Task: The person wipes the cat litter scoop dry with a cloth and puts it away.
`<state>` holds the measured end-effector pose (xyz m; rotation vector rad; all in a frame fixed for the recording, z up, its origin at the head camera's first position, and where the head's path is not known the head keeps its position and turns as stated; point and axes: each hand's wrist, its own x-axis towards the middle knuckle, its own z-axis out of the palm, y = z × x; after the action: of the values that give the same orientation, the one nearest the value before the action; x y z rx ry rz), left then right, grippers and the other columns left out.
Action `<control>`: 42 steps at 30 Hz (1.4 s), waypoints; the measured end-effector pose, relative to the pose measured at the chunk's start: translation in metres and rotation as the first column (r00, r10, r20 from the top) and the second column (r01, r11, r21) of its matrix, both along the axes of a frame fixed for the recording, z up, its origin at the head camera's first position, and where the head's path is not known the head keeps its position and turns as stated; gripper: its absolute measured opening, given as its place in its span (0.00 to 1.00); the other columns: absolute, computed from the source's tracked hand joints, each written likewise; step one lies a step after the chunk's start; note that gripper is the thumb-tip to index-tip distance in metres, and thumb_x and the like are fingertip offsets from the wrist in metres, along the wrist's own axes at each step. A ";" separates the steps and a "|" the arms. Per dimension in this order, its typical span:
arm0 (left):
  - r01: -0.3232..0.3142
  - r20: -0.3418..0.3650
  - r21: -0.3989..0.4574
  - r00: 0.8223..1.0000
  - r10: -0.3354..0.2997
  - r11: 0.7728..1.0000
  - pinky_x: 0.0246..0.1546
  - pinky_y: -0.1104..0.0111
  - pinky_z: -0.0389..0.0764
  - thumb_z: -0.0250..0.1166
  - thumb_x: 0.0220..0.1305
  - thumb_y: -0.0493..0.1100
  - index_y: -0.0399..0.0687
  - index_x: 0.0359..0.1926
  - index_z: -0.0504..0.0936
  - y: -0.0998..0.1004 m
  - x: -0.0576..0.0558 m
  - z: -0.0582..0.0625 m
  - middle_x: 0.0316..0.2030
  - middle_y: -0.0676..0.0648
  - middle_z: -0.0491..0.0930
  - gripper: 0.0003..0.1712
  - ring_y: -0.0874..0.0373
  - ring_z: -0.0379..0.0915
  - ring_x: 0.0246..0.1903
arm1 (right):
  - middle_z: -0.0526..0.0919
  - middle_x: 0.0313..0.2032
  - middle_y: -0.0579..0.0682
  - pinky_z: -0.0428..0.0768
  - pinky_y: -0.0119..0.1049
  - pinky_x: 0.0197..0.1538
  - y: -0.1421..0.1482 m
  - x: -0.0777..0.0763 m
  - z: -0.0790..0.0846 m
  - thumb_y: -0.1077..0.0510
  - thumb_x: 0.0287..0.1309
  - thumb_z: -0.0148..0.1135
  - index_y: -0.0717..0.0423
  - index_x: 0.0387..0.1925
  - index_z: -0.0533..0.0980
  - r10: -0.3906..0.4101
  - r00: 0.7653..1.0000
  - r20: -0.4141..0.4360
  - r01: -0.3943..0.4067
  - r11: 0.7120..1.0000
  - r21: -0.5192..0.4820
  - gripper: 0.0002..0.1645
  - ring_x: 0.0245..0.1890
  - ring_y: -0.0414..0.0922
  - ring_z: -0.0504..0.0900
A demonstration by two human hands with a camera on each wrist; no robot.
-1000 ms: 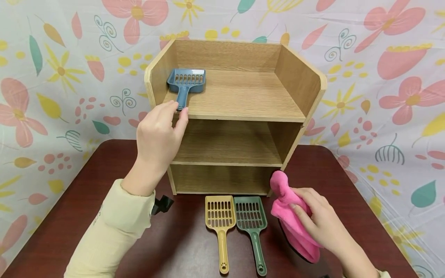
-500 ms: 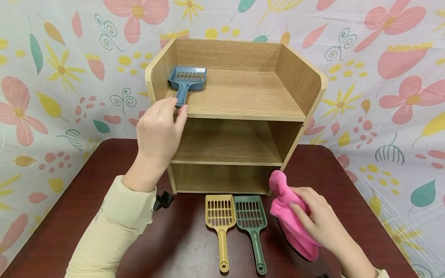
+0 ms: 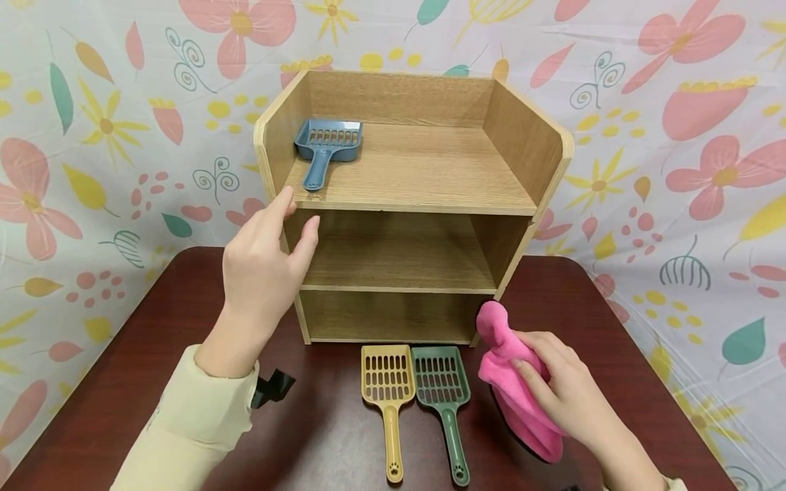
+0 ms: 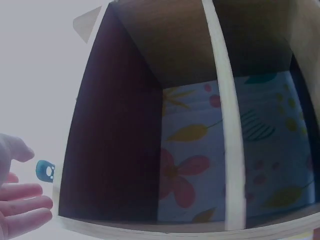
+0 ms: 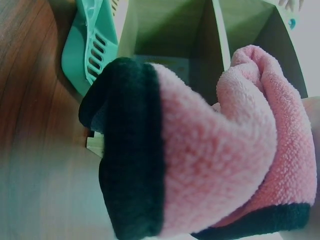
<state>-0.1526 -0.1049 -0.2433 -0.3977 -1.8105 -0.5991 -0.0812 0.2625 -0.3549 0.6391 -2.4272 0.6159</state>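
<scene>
The blue scoop [image 3: 323, 151] has raised sides, a slotted base and a short-looking handle pointing to the front edge; it lies on the top level of the wooden shelf [image 3: 417, 204], at the left panel. The left hand [image 3: 260, 259] is just below the handle, thumb and fingers parted with a moderate gap. The right hand [image 3: 559, 382] grips a bunched, fluffy pink cloth [image 3: 522, 402] with dark trim, at the shelf's lower right; the cloth blocks much of the right wrist view. Between the hands, a yellow scoop [image 3: 391, 408] and a green scoop [image 3: 449, 407] lie side by side on the dark red table [image 3: 319, 436]. Their handle ends bear paw prints. Marks on the left sleeve [image 3: 184, 426] are too faint to read.
</scene>
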 end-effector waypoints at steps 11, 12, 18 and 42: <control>0.088 0.182 0.049 0.979 -0.096 0.995 0.29 0.58 0.80 0.65 0.57 0.40 0.33 0.52 0.79 -0.013 0.004 -0.031 0.35 0.38 0.85 0.22 0.47 0.82 0.33 | 0.79 0.42 0.43 0.62 0.19 0.53 -0.002 -0.002 -0.001 0.70 0.44 0.68 0.52 0.48 0.77 0.008 1.000 0.007 -0.008 1.000 -0.030 0.26 0.46 0.35 0.72; 0.101 0.207 0.061 0.972 -0.112 0.993 0.30 0.58 0.81 0.65 0.57 0.40 0.33 0.52 0.79 -0.013 0.004 -0.035 0.35 0.38 0.85 0.22 0.47 0.82 0.32 | 0.79 0.42 0.43 0.62 0.18 0.53 -0.002 -0.002 -0.001 0.70 0.43 0.68 0.53 0.47 0.77 0.009 1.000 0.008 -0.009 0.999 -0.031 0.26 0.46 0.34 0.72; 0.178 0.372 0.139 0.902 -0.218 0.974 0.28 0.61 0.81 0.67 0.55 0.38 0.35 0.52 0.79 -0.012 0.005 -0.058 0.34 0.42 0.86 0.22 0.52 0.81 0.29 | 0.80 0.42 0.45 0.62 0.16 0.54 -0.004 -0.003 -0.002 0.71 0.42 0.68 0.54 0.47 0.77 0.026 1.000 0.000 -0.026 0.998 -0.050 0.26 0.46 0.34 0.73; 0.217 0.768 0.468 0.380 -0.515 0.857 0.36 0.72 0.79 0.63 0.61 0.40 0.39 0.52 0.78 -0.009 0.007 -0.110 0.40 0.41 0.85 0.18 0.55 0.82 0.37 | 0.80 0.42 0.46 0.61 0.15 0.56 -0.008 -0.002 -0.010 0.73 0.40 0.68 0.55 0.48 0.77 0.036 0.999 -0.009 -0.037 0.996 -0.086 0.28 0.46 0.35 0.73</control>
<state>-0.1452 -0.1142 -0.3529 -0.3023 -2.5806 -1.6357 -0.0835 0.2548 -0.3647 0.6502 -2.3726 0.7269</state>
